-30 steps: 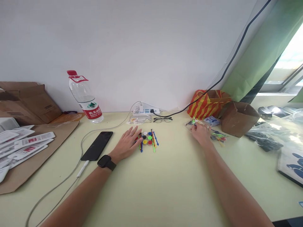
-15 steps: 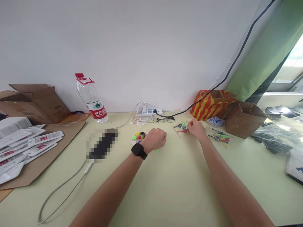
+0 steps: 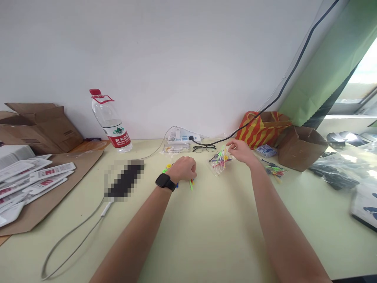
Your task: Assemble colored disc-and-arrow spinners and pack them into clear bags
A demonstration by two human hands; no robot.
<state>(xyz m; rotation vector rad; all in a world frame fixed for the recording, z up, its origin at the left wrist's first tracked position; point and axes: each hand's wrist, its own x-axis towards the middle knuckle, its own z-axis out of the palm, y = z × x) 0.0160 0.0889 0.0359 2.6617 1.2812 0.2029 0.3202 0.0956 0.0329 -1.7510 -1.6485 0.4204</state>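
Pinching the clear bag (image 3: pixel 219 162) in my right hand (image 3: pixel 240 151); left hand (image 3: pixel 185 168) curled over coloured pieces (image 3: pixel 191 185), its grip I can't tell. Bag-gathering, I judge; next wants steady drawing-in.

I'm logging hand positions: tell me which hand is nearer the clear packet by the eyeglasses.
Right. The right hand is at the upper right edge of the clear packet; the left hand is farther off, to its left.
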